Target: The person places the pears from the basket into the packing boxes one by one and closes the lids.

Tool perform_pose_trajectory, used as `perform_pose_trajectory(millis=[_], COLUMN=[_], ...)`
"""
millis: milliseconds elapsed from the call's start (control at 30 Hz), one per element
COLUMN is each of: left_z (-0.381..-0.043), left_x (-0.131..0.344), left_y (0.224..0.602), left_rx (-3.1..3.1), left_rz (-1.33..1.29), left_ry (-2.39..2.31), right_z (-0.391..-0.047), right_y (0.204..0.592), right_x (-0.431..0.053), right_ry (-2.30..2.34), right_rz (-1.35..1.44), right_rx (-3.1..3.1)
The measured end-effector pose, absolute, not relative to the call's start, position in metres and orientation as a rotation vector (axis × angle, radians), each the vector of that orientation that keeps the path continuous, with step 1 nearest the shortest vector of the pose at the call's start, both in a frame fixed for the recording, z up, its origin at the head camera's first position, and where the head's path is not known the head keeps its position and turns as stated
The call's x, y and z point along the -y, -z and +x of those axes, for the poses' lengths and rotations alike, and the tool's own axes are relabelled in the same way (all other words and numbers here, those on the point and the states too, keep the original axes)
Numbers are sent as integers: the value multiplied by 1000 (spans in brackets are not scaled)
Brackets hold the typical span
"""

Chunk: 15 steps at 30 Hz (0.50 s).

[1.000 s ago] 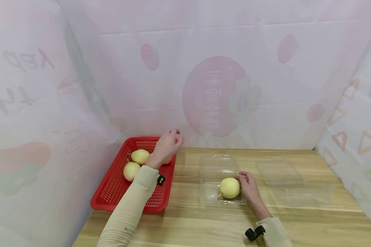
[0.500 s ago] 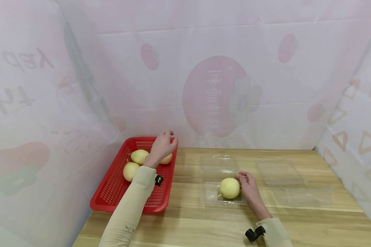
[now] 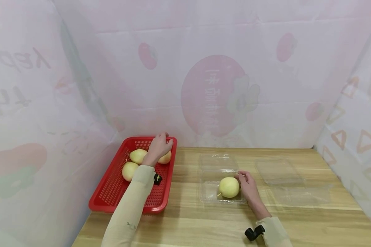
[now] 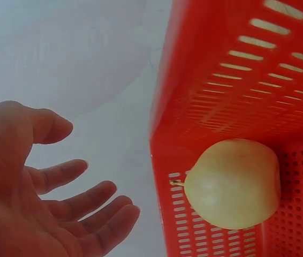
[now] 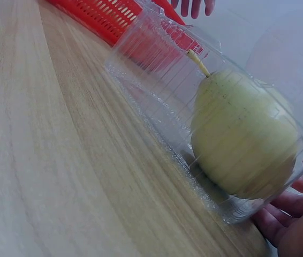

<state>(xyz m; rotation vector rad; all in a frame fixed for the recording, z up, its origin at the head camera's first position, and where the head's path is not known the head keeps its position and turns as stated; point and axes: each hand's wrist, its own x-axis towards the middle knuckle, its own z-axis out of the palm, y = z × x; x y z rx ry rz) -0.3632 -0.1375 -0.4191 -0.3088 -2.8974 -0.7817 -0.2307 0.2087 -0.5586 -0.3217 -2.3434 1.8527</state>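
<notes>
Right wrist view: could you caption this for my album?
A pear in a clear plastic box on a wooden tabletop, with the right hand at the box's edge.

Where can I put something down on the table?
Bare wood this side of the box, between basket and right sleeve; also the strip between basket and box. Crowded: the basket, with pears and the left hand above; the box, with its pear and right hand; and farther right, clear plastic.

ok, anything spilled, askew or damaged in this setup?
Nothing stands out. The loose pears lie inside the red basket, the single pear sits within the open clear container, and no spill shows. The clear plastic pieces at right are too faint to check for damage.
</notes>
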Motion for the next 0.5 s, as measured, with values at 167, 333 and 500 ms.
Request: perform_pose_trajectory(millis=[167, 333, 500], left_z=[-364, -366, -372], left_x=[140, 144, 150], left_y=[424, 431, 439], left_rx=[2948, 2982, 3023], left_rz=[-265, -196, -137], left_ry=[769, 763, 771], right_z=[-228, -225, -224], right_y=[552, 550, 553], right_x=[-207, -205, -206], right_ry=[-1874, -1871, -1874], right_rz=[-323, -333, -331], right_rx=[2351, 2361, 2362])
